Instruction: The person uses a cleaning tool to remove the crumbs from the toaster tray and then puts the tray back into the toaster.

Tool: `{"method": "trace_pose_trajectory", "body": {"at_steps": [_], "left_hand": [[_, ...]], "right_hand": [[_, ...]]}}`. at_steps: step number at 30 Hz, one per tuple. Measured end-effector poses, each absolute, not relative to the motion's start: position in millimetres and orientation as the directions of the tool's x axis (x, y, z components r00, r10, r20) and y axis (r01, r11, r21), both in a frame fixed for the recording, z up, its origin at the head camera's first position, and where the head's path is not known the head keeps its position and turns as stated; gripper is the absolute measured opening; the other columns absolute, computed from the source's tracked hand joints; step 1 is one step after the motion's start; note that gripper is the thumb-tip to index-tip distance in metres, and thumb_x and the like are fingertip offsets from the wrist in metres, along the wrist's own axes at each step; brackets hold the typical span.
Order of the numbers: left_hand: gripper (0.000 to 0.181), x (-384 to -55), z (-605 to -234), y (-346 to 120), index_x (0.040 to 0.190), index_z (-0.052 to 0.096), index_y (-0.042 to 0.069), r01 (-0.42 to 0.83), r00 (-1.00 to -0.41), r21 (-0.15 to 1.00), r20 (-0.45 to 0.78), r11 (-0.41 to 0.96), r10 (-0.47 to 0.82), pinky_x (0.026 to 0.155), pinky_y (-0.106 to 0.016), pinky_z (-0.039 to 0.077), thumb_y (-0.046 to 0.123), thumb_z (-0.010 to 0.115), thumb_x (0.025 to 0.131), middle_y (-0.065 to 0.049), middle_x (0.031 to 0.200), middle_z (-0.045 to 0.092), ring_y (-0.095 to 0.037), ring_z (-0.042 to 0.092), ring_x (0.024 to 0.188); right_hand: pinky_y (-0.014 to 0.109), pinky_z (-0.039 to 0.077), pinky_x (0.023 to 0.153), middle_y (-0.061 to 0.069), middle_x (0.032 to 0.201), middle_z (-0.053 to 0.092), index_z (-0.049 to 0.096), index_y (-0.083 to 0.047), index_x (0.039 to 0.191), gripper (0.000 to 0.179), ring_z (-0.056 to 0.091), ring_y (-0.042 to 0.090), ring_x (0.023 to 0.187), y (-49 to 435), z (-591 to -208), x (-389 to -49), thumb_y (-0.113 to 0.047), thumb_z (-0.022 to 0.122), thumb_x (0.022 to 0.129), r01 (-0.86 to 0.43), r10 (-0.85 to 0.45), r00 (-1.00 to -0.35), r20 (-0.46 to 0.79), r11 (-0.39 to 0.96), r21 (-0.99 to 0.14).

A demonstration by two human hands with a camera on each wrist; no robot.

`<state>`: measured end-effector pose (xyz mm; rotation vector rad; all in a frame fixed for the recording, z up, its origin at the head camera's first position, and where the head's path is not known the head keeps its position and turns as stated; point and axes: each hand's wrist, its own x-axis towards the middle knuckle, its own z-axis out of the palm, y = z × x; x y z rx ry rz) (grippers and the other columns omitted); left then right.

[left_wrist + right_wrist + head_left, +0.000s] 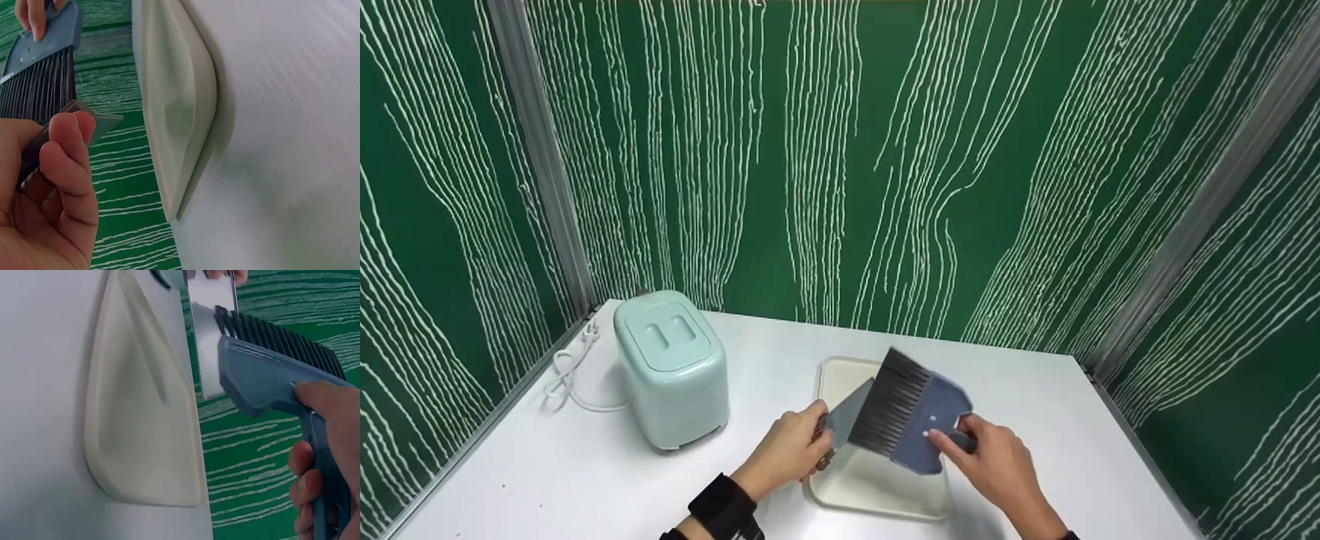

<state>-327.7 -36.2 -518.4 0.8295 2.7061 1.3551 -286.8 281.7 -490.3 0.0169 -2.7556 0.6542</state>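
In the head view my left hand (791, 446) grips a flat metal scraper (851, 411) by its dark handle. In the left wrist view the curled fingers wrap round that handle. My right hand (997, 457) holds a blue hand brush (937, 427) with long dark bristles, its thumb pressed on the brush's flat body. The bristles (281, 337) lie over or against the scraper's blade (208, 343); whether they touch cannot be told. Both tools are held above a shallow cream tray (885, 487) on the white table.
A mint-green toaster (675, 375) stands on the table to the left, its white cord (574, 375) coiled beside it. Green walls (877, 187) with white wavy lines enclose the white table (765, 345) at the back and sides.
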Motion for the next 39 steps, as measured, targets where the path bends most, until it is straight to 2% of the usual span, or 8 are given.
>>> {"method": "trace_pose_trajectory", "body": {"at_steps": [6,15,23,29,34,39], "left_hand": [[0.004,-327,-519,-34,0.105,0.058,0.009,0.437,-0.869,0.749,0.209,0.498,0.449,0.040,-0.018,0.050,0.013,0.055,0.107,0.009,0.070,0.063,0.000,0.057,0.049],[0.005,-326,-518,-33,0.108,0.059,0.008,0.434,-0.867,0.763,0.208,0.479,0.453,0.040,-0.018,0.049,0.012,0.059,0.106,0.008,0.069,0.063,-0.001,0.055,0.048],[0.008,-322,-519,-29,0.099,0.055,0.011,0.457,-0.844,0.780,0.228,0.427,0.486,0.037,-0.018,0.048,0.010,0.057,0.106,0.008,0.064,0.063,0.002,0.052,0.042],[0.010,-322,-518,-30,0.097,0.054,0.013,0.478,-0.837,0.766,0.248,0.430,0.488,0.036,-0.017,0.046,0.008,0.056,0.106,0.007,0.063,0.064,0.004,0.050,0.040],[0.010,-323,-517,-32,0.097,0.055,0.012,0.481,-0.835,0.764,0.247,0.431,0.492,0.037,-0.017,0.046,0.007,0.056,0.106,0.006,0.064,0.064,0.004,0.050,0.041],[0.007,-324,-517,-35,0.100,0.056,0.011,0.468,-0.838,0.772,0.233,0.430,0.493,0.037,-0.018,0.045,0.007,0.055,0.105,0.006,0.064,0.064,0.002,0.051,0.041]], "right_hand": [[0.030,0.035,0.058,-0.009,0.064,0.051,0.058,-0.021,0.075,0.046,0.046,0.011,0.061,264,-497,-281,-0.058,0.082,0.089,-0.122,0.015,-0.950,0.311,0.901,-0.417],[0.031,0.037,0.056,-0.004,0.064,0.055,0.060,-0.017,0.079,0.046,0.049,0.013,0.061,262,-504,-287,-0.057,0.081,0.090,-0.093,0.037,-0.940,0.339,0.928,-0.360],[0.034,0.038,0.048,-0.001,0.061,0.055,0.061,-0.016,0.081,0.044,0.053,0.015,0.055,275,-514,-291,-0.053,0.082,0.091,-0.072,0.063,-0.894,0.443,0.956,-0.283],[0.037,0.042,0.046,0.004,0.062,0.061,0.063,-0.012,0.083,0.045,0.059,0.020,0.054,284,-513,-295,-0.052,0.082,0.092,-0.036,0.079,-0.884,0.462,0.972,-0.234],[0.036,0.041,0.049,0.006,0.065,0.064,0.066,-0.008,0.088,0.046,0.059,0.020,0.056,293,-503,-296,-0.051,0.080,0.095,0.023,0.131,-0.894,0.429,0.968,-0.249],[0.038,0.044,0.053,0.009,0.071,0.069,0.068,-0.003,0.093,0.051,0.061,0.022,0.061,296,-489,-294,-0.054,0.075,0.097,0.050,0.198,-0.888,0.414,0.938,-0.342]]}}
